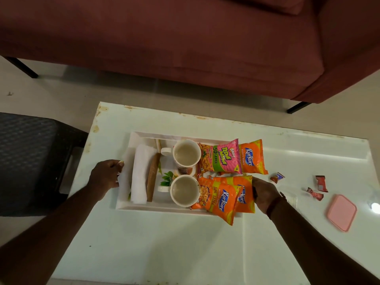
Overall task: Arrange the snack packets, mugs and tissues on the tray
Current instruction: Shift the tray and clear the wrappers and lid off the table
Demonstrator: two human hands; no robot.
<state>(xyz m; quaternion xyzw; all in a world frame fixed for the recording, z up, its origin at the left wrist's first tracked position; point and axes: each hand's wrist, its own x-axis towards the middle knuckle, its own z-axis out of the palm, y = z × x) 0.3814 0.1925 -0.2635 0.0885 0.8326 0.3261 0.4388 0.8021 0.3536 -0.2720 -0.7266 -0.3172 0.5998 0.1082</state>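
The pink snack packet (221, 157) reads "BINGO! TEDHE MEDHE" and "50% FREE". The far orange packet (253, 159) beside it reads "Kurkure", with small print that seems to say "MASALA MUNCH". The front orange packet (222, 200) reads "Kurkure" and "50% EXTRA". The covered orange packet (245, 195) under it shows "Kurkure" in part.

A home living room. A maroon fabric sofa (185, 38) on black legs faces a low glossy white tabletop (185, 243). Pale tiled floor (51, 89) lies between them.
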